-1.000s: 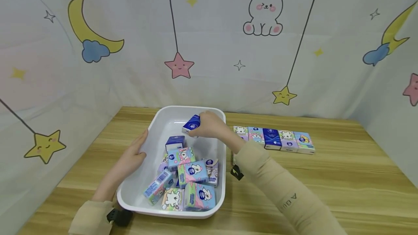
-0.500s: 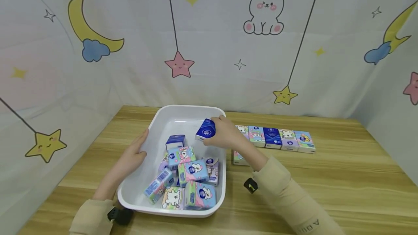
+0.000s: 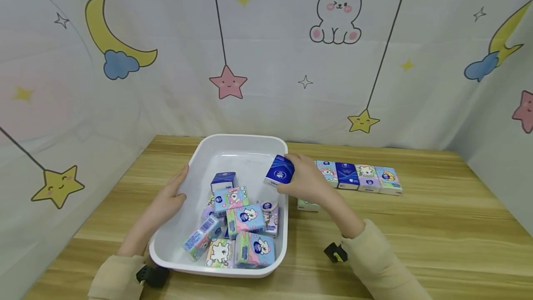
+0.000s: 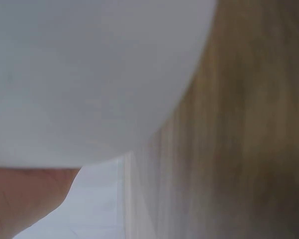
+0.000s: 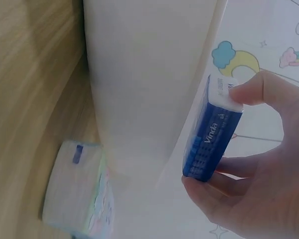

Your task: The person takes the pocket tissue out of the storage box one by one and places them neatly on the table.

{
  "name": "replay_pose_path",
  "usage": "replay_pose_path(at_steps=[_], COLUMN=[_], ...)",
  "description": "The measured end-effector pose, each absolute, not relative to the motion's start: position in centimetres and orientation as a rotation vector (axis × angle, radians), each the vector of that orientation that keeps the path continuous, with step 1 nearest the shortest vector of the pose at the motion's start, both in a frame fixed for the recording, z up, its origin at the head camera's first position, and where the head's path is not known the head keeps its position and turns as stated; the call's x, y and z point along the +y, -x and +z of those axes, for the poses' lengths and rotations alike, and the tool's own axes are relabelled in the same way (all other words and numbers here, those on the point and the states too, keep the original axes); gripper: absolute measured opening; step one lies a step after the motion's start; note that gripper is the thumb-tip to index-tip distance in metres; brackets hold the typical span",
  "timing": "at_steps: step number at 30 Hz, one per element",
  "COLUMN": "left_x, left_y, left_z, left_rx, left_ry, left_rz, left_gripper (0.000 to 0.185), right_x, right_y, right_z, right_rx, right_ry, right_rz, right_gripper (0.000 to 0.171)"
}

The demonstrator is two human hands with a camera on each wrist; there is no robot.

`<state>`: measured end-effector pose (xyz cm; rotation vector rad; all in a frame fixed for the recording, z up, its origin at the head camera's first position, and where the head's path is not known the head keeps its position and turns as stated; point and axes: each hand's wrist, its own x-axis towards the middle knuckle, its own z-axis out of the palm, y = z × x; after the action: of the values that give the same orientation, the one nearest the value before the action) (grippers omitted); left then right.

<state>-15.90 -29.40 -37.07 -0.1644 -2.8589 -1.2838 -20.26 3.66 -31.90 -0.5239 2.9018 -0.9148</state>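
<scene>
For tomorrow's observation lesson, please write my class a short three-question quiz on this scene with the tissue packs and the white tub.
1. True or false: the right hand holds a dark blue tissue pack.
2. Where is the left hand?
A. Flat on the table, away from everything
B. On the left rim of the white tub
C. On the row of packs
3. Fill in: the row of packs lies on the table to the ____ of the tub.

Key
1. True; thumb and fingers pinch it over the tub's right rim.
2. B
3. right
</scene>
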Motion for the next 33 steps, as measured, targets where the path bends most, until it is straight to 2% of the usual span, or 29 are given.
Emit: replay_pose_path(at_steps=[33], left_x=[-29.4], left_y=[15.8], left_z=[-36.9], left_rx=[-2.861], left_ry=[0.156], left_rz=[-1.292], left_gripper=[0.074], right_x=[12.1], right_y=[20.1], right_z=[-35.3], right_rx=[2.940], right_ry=[0.532], right_rz=[-0.789], right_gripper=[0.082])
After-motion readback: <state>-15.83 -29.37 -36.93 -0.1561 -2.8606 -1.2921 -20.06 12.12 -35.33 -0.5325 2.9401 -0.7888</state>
